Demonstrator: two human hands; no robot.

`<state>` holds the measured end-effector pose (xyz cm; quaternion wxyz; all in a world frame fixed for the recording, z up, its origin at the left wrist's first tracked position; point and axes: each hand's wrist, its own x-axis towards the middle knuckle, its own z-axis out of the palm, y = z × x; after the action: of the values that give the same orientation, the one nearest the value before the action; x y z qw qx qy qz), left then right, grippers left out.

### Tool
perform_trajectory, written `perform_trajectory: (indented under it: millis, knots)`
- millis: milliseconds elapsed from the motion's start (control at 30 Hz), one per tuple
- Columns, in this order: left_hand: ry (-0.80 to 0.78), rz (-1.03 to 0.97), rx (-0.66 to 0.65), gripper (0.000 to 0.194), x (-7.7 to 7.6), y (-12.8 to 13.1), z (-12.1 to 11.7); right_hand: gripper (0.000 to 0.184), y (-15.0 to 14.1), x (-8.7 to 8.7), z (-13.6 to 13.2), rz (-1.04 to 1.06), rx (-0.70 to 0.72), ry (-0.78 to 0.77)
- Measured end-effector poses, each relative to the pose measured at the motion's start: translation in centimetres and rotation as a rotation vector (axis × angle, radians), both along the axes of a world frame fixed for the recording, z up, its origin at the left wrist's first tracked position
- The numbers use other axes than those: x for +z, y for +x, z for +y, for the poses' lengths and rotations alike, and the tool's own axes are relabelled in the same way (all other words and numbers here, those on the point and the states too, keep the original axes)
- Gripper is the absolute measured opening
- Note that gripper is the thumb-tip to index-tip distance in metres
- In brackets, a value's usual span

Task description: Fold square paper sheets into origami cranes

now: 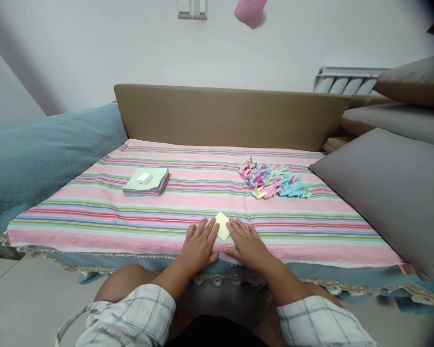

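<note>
A small pale yellow piece of folded paper (222, 226) lies on the striped cloth in front of me, one corner pointing away. My left hand (200, 243) rests flat over its left side, fingers stretched forward. Over the right side lies my right hand (248, 243), its fingers also extended and pressing down. The paper's middle shows between the two hands; its side corners are hidden under the fingers.
Folded paper cranes (275, 180) in several colours cluster at the back right. A stack of coloured paper squares (146, 189) with a small white block (143, 179) on top sits at the left. Grey cushions (376, 188) line the right side, a blue-covered armrest (58, 149) the left.
</note>
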<state>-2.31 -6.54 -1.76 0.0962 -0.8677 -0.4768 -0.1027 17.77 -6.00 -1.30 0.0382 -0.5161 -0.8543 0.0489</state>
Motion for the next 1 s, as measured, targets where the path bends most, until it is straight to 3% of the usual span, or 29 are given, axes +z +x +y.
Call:
perform_trajectory:
  millis: [300, 800, 933, 1000]
  knots:
    - [0.003, -0.009, -0.029, 0.083, -0.7, -0.4, 0.5, 0.073, -0.6, 0.0, -0.5, 0.007, 0.043, 0.005]
    - [0.003, 0.008, -0.025, 0.083, -0.6, -0.3, 0.5, 0.053, 1.7, 1.5, 0.2, 0.050, -0.144, 0.021]
    - [0.005, 0.004, -0.021, 0.082, -0.6, -0.3, 0.5, 0.047, 1.5, 2.1, 0.3, 0.089, -0.286, 0.156]
    - [0.002, -0.004, -0.021, 0.082, -0.6, -0.3, 0.4, 0.047, 0.7, 2.3, 0.3, 0.135, -0.271, 0.265]
